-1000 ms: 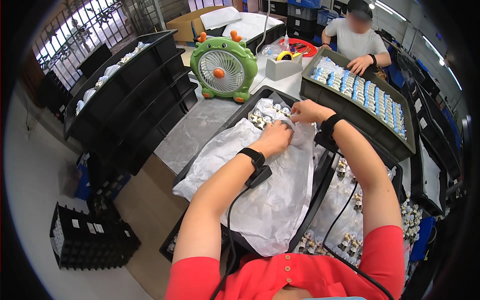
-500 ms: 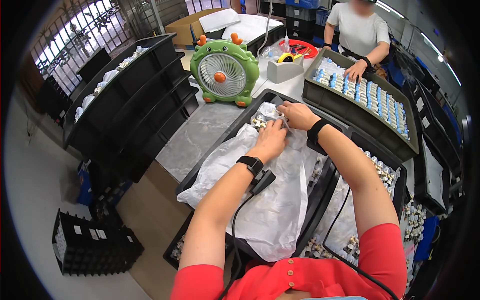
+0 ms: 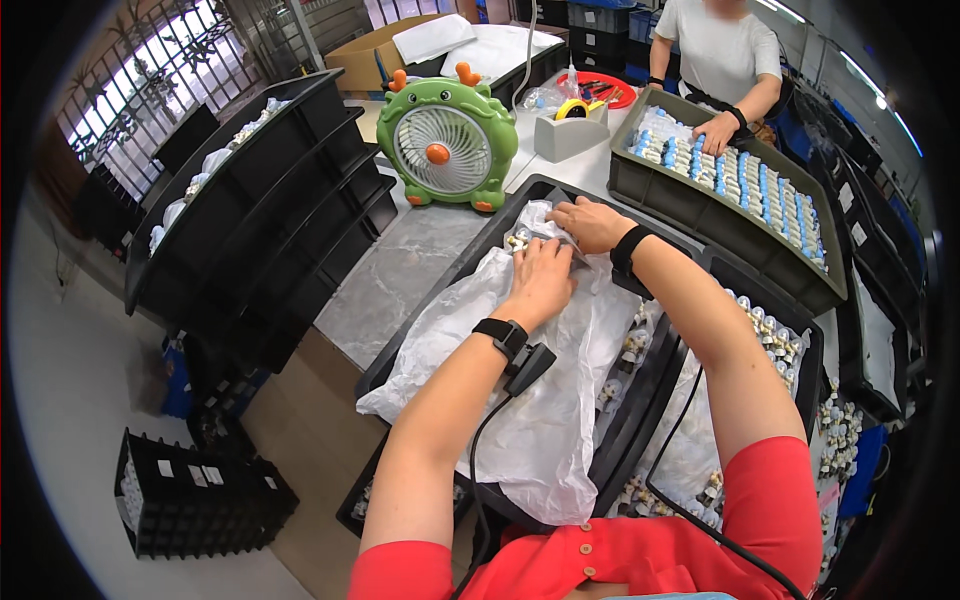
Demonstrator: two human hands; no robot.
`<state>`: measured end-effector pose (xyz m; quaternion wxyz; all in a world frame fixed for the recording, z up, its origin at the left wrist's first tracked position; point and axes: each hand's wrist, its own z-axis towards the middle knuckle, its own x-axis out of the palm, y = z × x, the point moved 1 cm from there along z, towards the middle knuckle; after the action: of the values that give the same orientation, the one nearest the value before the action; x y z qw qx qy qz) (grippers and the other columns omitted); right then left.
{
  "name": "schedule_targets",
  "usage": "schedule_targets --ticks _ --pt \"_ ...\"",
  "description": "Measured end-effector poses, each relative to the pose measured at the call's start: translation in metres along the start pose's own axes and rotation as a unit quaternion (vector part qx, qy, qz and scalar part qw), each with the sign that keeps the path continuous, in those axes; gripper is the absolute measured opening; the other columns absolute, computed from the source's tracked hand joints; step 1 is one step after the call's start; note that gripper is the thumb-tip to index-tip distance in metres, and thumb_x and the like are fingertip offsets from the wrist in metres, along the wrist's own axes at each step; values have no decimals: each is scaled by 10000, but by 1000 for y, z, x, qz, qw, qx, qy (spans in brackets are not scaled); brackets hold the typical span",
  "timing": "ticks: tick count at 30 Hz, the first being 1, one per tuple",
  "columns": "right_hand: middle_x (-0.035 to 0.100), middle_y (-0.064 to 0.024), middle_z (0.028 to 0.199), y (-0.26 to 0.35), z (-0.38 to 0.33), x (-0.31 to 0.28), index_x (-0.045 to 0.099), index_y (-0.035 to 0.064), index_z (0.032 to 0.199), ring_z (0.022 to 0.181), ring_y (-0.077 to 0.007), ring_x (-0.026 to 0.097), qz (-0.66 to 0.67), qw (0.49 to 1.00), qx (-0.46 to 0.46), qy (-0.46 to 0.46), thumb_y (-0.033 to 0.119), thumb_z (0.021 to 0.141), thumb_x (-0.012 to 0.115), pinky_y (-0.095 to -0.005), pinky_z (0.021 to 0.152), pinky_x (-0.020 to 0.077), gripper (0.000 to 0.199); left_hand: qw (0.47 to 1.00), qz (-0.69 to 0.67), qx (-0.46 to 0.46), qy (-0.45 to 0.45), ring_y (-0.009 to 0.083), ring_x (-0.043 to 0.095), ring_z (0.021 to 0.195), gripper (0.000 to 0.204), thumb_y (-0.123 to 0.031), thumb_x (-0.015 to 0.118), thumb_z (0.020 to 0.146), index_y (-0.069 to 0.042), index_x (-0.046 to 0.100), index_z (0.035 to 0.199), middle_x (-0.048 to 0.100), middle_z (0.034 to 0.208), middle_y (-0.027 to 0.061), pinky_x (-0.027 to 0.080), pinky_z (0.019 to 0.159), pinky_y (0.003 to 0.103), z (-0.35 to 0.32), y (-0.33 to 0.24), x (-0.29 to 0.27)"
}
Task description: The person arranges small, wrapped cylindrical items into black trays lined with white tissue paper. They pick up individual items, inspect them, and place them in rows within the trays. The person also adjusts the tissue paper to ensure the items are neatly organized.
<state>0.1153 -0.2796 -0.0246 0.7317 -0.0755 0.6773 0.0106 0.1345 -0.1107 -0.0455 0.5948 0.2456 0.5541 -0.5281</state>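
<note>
Both of my hands are at the far end of a black tray [image 3: 372,378]. A crumpled white paper sheet [image 3: 530,385] is spread over much of it. My left hand [image 3: 543,282] lies over the sheet, fingers curled down beside small white-and-brass parts [image 3: 518,241]. My right hand [image 3: 592,226] is bent inward just beyond it, fingers closed at the tray's far corner by a white crumpled piece [image 3: 535,217]. What either hand's fingertips grip is hidden. More small clear-topped parts [image 3: 636,345] show along the sheet's right edge.
A green fan [image 3: 440,145] stands beyond the tray. Stacked black crates [image 3: 265,190] rise at left. A second tray of parts [image 3: 765,330] lies at right. Across the table a co-worker's hand [image 3: 716,132] rests in a grey-green crate [image 3: 715,215]. A cable hangs from my left wrist.
My hands have stayed at the tray's far end, with small finger shifts. The sheet's right edge has moved left, showing more parts. The co-worker's hand has shifted slightly.
</note>
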Motion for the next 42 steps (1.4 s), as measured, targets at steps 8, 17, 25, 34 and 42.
schedule_targets --ticks 8,17,25,34,42 --pt "581 -111 1087 1 11 4 530 138 1176 907 -297 630 -49 998 -21 34 198 702 722 -379 782 514 515 999 -8 -19 27 412 354 1249 551 -287 655 781 -112 455 1264 486 1265 122 246 1019 549 0 3 3" --pt "562 -97 1096 -4 10 1 559 173 1165 906 -312 634 -91 993 -67 28 183 748 670 -374 778 519 432 1000 1 -13 25 380 361 1232 563 -317 635 802 -126 433 1292 467 1270 99 258 1010 553 1 5 8" --pt "577 -132 1030 -10 5 -13 556 81 1033 949 -323 601 96 994 -44 32 15 673 633 -403 793 480 373 1000 2 -8 27 368 365 1222 540 -336 625 811 -121 447 1273 478 1236 113 261 1003 565 -1 7 9" --pt "583 -164 1125 -15 4 -9 534 59 1168 1008 -336 589 127 992 -26 8 -28 651 614 -404 836 471 530 998 11 -23 64 401 275 1312 613 -433 573 839 -132 404 1345 474 1322 109 190 1028 590 7 4 7" --pt "663 -188 802 -18 32 -14 679 22 905 786 -372 635 77 994 62 -42 135 746 565 -414 753 507 226 999 1 -16 41 386 303 1292 634 -458 583 820 -113 433 1330 481 1334 92 196 1023 576 8 9 9"
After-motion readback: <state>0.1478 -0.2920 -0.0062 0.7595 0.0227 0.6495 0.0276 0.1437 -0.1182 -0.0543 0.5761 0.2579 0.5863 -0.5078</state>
